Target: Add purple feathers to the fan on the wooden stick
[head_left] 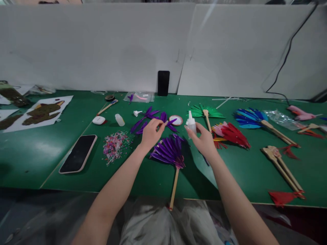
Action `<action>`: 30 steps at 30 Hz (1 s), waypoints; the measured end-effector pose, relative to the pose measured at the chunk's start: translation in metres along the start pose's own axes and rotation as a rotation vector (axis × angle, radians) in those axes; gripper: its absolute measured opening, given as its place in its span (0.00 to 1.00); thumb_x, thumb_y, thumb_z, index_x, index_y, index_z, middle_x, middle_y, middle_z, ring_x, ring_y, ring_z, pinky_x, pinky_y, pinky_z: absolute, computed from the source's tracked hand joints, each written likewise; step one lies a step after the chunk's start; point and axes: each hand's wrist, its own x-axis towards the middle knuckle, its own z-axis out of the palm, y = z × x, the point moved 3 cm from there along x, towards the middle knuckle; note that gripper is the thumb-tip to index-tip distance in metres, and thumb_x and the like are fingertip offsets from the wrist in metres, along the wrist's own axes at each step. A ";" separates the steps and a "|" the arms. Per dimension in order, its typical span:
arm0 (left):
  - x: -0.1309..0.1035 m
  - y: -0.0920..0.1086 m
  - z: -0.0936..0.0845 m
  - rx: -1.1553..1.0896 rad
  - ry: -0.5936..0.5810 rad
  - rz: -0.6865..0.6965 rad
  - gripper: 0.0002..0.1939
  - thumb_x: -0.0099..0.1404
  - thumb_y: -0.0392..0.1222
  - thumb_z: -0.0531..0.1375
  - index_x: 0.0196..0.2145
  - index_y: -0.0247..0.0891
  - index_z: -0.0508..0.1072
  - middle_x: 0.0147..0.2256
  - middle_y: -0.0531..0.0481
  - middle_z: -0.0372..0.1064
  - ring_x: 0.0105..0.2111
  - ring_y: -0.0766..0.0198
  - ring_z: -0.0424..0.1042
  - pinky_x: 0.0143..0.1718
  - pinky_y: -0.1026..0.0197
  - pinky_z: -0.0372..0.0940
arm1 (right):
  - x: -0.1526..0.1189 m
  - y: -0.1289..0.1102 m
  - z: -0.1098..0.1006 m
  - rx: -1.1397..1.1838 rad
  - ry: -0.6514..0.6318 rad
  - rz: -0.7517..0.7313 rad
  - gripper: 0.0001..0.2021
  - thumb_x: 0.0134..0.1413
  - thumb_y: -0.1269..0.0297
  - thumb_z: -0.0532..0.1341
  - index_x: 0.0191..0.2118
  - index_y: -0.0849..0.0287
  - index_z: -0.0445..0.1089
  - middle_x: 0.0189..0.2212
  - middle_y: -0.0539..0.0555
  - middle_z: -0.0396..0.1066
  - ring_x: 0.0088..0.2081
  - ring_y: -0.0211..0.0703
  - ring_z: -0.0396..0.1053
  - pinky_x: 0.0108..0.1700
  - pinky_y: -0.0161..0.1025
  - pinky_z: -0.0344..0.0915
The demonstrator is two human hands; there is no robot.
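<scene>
My left hand [152,133] pinches a purple feather [171,121] by its end, above the table's middle. In my right hand [204,140] is a small translucent glue bottle [191,125], held upright with its pointed nozzle up. Between and below both hands lies a purple feather fan [169,151], its wooden handle [174,189] reaching the table's front edge. More loose purple feathers [144,119] lie beyond my left hand. A round white lid or roll with a red rim [175,119] sits between the hands, partly behind the feather.
Left of my hands are confetti-like bits [116,146], a phone [78,153], a white case [98,120] and a small bottle [119,119]. Green [206,111], red [231,134] and blue fans [249,118] lie right, with wooden handles [282,166]. Another phone [163,83] leans on the white partition [102,47].
</scene>
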 end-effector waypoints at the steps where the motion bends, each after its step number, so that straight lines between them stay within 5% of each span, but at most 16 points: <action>1: -0.003 0.007 -0.001 0.006 -0.004 0.035 0.16 0.66 0.52 0.52 0.36 0.38 0.72 0.33 0.46 0.70 0.32 0.62 0.68 0.34 0.62 0.61 | -0.008 -0.007 -0.005 0.010 -0.045 -0.006 0.18 0.55 0.52 0.57 0.43 0.62 0.71 0.26 0.54 0.73 0.28 0.45 0.69 0.32 0.39 0.65; 4: -0.018 0.035 0.000 0.017 -0.067 0.220 0.17 0.64 0.53 0.56 0.45 0.42 0.72 0.39 0.46 0.72 0.39 0.61 0.70 0.40 0.61 0.62 | -0.034 -0.020 -0.022 0.059 -0.061 0.089 0.26 0.57 0.51 0.55 0.56 0.64 0.63 0.16 0.47 0.65 0.17 0.41 0.64 0.18 0.35 0.58; 5: -0.025 0.047 0.002 0.047 -0.097 0.375 0.19 0.64 0.53 0.56 0.48 0.42 0.70 0.42 0.45 0.72 0.42 0.59 0.69 0.43 0.60 0.62 | -0.042 -0.023 -0.026 0.079 -0.065 0.116 0.28 0.58 0.52 0.55 0.59 0.64 0.60 0.14 0.45 0.64 0.15 0.41 0.63 0.17 0.35 0.57; 8: -0.047 0.074 0.012 0.169 -0.161 0.732 0.24 0.64 0.52 0.57 0.56 0.44 0.64 0.50 0.44 0.69 0.51 0.55 0.65 0.51 0.55 0.55 | -0.061 -0.033 -0.035 0.115 -0.101 0.162 0.27 0.60 0.54 0.51 0.62 0.60 0.54 0.15 0.46 0.66 0.13 0.41 0.63 0.15 0.34 0.56; 10: -0.055 0.081 0.018 0.180 -0.201 0.790 0.26 0.64 0.50 0.57 0.58 0.43 0.61 0.51 0.44 0.68 0.53 0.54 0.63 0.52 0.55 0.53 | -0.067 -0.040 -0.037 0.109 -0.128 0.170 0.25 0.61 0.56 0.49 0.62 0.57 0.55 0.19 0.48 0.70 0.16 0.42 0.65 0.18 0.35 0.60; 14: -0.052 0.082 0.023 0.043 -0.278 0.666 0.22 0.63 0.44 0.58 0.54 0.42 0.64 0.50 0.44 0.69 0.52 0.55 0.65 0.52 0.55 0.54 | -0.070 -0.051 -0.038 0.146 -0.165 0.163 0.24 0.62 0.57 0.48 0.62 0.54 0.53 0.21 0.47 0.70 0.17 0.39 0.64 0.19 0.34 0.61; 17: -0.045 0.074 0.018 -0.176 -0.294 0.405 0.29 0.58 0.48 0.63 0.55 0.42 0.61 0.51 0.42 0.68 0.53 0.52 0.66 0.52 0.53 0.57 | -0.069 -0.050 -0.037 0.296 -0.194 0.120 0.24 0.60 0.54 0.52 0.59 0.55 0.59 0.22 0.47 0.66 0.19 0.38 0.64 0.19 0.34 0.63; 21: -0.044 0.064 0.019 -0.514 -0.426 0.070 0.38 0.56 0.49 0.65 0.59 0.40 0.52 0.45 0.42 0.73 0.50 0.55 0.69 0.51 0.55 0.61 | -0.067 -0.042 -0.032 0.244 -0.138 -0.001 0.22 0.48 0.54 0.64 0.49 0.55 0.70 0.39 0.56 0.68 0.39 0.46 0.70 0.36 0.41 0.72; 25: -0.045 0.062 0.024 -0.501 -0.518 0.019 0.41 0.57 0.45 0.63 0.62 0.39 0.46 0.39 0.46 0.75 0.46 0.56 0.71 0.48 0.56 0.62 | -0.063 -0.042 -0.021 0.297 -0.132 -0.011 0.15 0.50 0.59 0.63 0.44 0.56 0.73 0.48 0.59 0.68 0.51 0.51 0.67 0.46 0.45 0.69; 30: -0.039 0.069 0.019 -0.338 -0.517 0.080 0.49 0.55 0.40 0.63 0.66 0.39 0.37 0.35 0.50 0.75 0.42 0.56 0.72 0.45 0.57 0.62 | -0.057 -0.049 -0.013 0.388 -0.275 0.049 0.14 0.49 0.60 0.63 0.41 0.60 0.73 0.40 0.58 0.76 0.43 0.50 0.73 0.46 0.46 0.68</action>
